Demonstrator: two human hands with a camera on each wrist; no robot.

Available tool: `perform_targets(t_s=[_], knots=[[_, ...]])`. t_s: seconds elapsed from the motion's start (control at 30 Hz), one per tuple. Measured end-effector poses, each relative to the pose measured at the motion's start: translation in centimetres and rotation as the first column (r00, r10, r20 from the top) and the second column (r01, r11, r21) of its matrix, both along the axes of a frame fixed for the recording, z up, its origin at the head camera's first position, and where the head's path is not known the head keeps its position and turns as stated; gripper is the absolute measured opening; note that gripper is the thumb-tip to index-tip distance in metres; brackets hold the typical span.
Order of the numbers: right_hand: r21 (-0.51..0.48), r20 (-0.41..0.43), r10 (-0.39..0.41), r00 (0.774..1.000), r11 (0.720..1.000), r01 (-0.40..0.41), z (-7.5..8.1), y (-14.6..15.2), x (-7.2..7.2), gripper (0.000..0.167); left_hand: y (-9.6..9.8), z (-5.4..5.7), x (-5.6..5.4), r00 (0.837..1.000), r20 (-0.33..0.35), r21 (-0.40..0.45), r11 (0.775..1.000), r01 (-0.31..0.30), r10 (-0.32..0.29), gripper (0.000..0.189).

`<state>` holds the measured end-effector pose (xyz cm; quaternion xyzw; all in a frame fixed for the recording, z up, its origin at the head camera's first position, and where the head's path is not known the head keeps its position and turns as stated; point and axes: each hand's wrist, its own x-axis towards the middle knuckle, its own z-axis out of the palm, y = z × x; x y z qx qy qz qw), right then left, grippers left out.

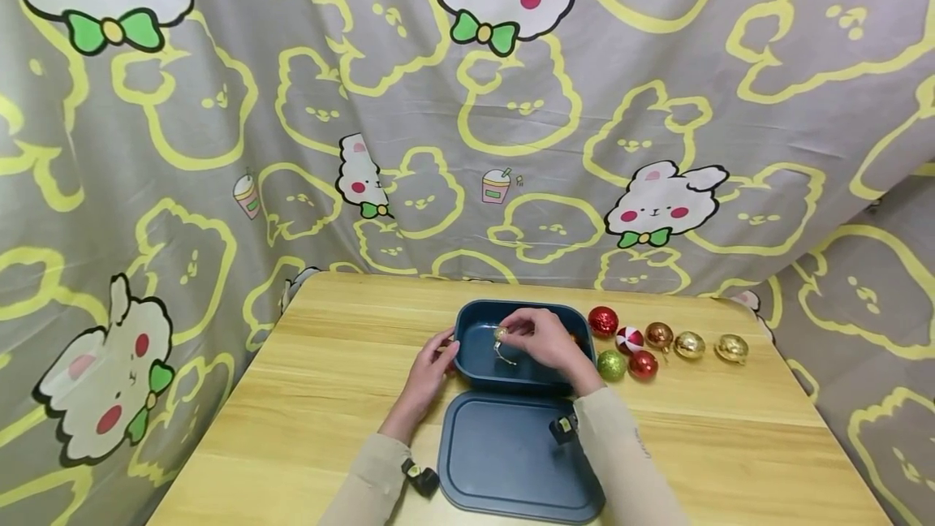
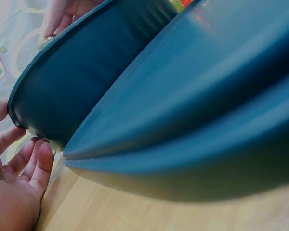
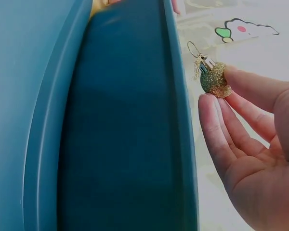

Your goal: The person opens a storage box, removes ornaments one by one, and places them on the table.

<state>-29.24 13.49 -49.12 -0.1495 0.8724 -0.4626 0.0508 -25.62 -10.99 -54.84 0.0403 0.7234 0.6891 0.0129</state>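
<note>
Pinching a small gold glitter bauble [image 3: 215,82] between thumb and fingertips, the right hand [image 1: 544,335] is holding it over the dark blue rectangular box [image 1: 478,343], as the head view shows; its exact height cannot be told. The bauble has a shiny cap [image 3: 207,63] and a thin gold cord [image 3: 193,49], which hangs free of the fingers.

The step in hand seems to be the handling of one single bauble at the box; whether it is going in or coming out, these pictures do not decide. The next move would call for a light, steady pinch, with care that the cord does not catch on the rim.

The right forearm comes in from the lower right, with the wrist above the box's right part and the hand turned inward to the left. The left hand [image 1: 431,364] is at the box's left end, its fingers bent lightly against the outside wall and the thumb near the rim; if they really squeeze, one cannot tell.

Just in front of the box lies its flat lid [image 1: 522,457], partly under the right sleeve [image 1: 621,445]. To the right of the box, two red baubles [image 1: 644,365], a red-and-white one [image 1: 629,339], a green one [image 1: 611,365], a bronze one [image 1: 659,335] and two gold ones [image 1: 689,345] rest on the wooden table [image 1: 351,347].
</note>
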Motion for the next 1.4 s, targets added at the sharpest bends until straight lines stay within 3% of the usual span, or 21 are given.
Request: perform_targets(t_s=[0.43, 0.77, 1.4], knots=[[-0.005, -0.083, -0.039, 0.996, 0.999, 0.038, -0.2, 3.4, 1.1, 0.017, 0.1, 0.1, 0.1, 1.000, 0.000, -0.008, 1.000, 0.000, 0.000, 0.043], [-0.061, -0.031, -0.094, 0.995, 0.994, 0.092, -0.2, 6.5, 2.2, 0.021, 0.1, 0.2, 0.2, 1.000, 0.000, -0.015, 1.000, -0.010, 0.010, 0.044], [-0.012, -0.088, -0.184, 0.979, 0.983, 0.184, 0.0, 14.5, 4.7, 0.026, 0.1, 0.4, 0.2, 1.000, 0.009, -0.015, 1.000, 0.001, -0.001, 0.045]])
